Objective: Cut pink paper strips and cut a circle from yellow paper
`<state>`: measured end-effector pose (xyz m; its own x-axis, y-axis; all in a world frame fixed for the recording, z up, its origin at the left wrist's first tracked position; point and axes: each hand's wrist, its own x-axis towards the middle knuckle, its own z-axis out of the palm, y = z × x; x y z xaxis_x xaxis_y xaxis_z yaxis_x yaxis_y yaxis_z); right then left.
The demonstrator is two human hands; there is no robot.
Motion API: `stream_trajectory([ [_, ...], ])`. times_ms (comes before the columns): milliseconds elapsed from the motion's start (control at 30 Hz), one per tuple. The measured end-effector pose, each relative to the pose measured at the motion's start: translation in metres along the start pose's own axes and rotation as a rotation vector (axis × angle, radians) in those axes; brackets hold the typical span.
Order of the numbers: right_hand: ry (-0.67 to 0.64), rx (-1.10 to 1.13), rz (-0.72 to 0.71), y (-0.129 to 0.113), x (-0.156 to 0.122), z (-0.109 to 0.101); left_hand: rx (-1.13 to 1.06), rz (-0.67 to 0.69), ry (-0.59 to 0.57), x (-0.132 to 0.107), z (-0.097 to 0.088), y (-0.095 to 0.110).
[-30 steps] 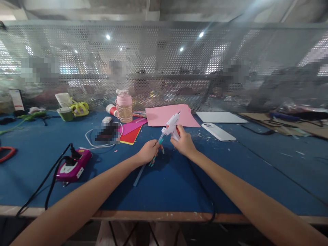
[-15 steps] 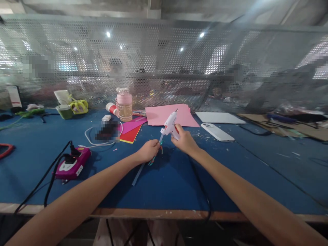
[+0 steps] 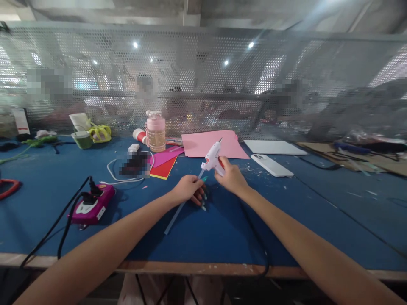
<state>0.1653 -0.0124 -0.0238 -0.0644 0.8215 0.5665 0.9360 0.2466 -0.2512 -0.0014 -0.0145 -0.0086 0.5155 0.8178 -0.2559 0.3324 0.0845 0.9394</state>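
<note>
white hot glue gun (image 3: 212, 154) held nozzle-up over the bench (image 3: 216, 237), gripped in the right hand (image 3: 230, 173), both forearms (image 3: 121, 228) stretched forward, left hand (image 3: 186, 187) half-curled at the glue stick (image 3: 173, 220), tbh actual grip can't be told

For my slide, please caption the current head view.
Over a blue table, the right hand holds a white glue gun while the left hand touches the translucent stick extending from its rear.
</note>
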Motion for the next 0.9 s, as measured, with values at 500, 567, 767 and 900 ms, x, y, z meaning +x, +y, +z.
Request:
stream_trajectory([
  [500, -0.074, -0.012, -0.096, -0.0018, -0.0012, 0.0032, 0.189, 0.153, 0.188, 0.0015, -0.0007, -0.007],
  [567, -0.077, -0.017, -0.105, -0.0017, -0.0018, 0.0039, 0.21, 0.164, 0.199, 0.0008, -0.0003, -0.0067],
  [767, -0.094, -0.025, -0.12, -0.0028, -0.0032, 0.0035, 0.261, 0.189, 0.203, 0.0009, -0.0002, -0.008],
  [900, -0.112, -0.027, -0.127, -0.0032, -0.0034, 0.0022, 0.284, 0.192, 0.198, 0.0021, -0.0004, -0.0096],
])
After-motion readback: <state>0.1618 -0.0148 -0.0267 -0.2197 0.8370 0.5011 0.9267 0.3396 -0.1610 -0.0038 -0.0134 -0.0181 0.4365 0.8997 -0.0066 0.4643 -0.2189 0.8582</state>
